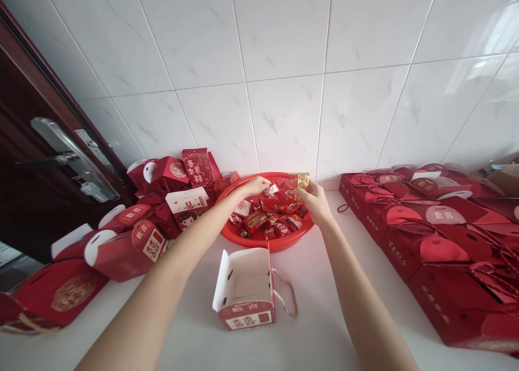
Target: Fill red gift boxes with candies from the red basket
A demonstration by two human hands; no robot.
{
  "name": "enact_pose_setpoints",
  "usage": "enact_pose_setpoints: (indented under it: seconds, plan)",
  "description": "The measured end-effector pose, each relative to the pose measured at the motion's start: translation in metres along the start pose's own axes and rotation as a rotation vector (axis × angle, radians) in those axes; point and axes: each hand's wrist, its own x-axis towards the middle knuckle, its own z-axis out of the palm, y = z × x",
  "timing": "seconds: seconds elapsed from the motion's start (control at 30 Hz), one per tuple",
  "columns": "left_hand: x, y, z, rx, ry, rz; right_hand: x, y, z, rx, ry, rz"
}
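A red plastic basket (284,245) full of wrapped sweets (255,219) stands by the tiled wall. Over its back left part, my left hand (255,186) pinches a small white and red candy (272,189) between thumb and fingers. At the basket's right side my right hand (315,199) is closed on a gold snack packet (300,181), which stands upright against the rim. In front of the basket an open gift box (246,318) sits between my forearms, its white inside facing up. A twisted rope handle (288,300) hangs from its right side.
Red gift boxes (121,246) are heaped on the left, near a dark door with a metal handle (60,157). A block of closed red boxes (405,241) with cords fills the right. The white tiled wall (279,111) bounds the back.
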Motion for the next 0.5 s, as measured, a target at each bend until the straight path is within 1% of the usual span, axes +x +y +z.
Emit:
enact_pose_setpoints:
  seconds: [0.07, 0.1, 0.23, 0.27, 0.33, 0.5]
  plan:
    - [-0.005, 0.009, -0.006, -0.09, 0.003, 0.024, 0.002, 0.002, -0.001, 0.001, 0.009, -0.001]
    - [-0.008, 0.013, -0.008, -0.175, 0.001, 0.037, 0.002, 0.002, -0.001, 0.004, 0.015, -0.001]
    - [-0.023, 0.031, -0.006, -0.679, -0.048, 0.073, 0.005, 0.005, 0.0, 0.034, 0.042, 0.004]
    - [-0.027, 0.035, -0.003, -0.77, -0.054, 0.075, 0.005, 0.005, 0.0, 0.045, 0.048, 0.007]
    - [-0.033, 0.043, 0.002, -0.843, -0.043, 0.082, 0.004, 0.006, 0.0, 0.066, 0.054, 0.012]
    - [-0.043, 0.063, 0.012, -0.864, 0.061, 0.136, 0.004, 0.006, -0.002, 0.113, 0.079, 0.007]
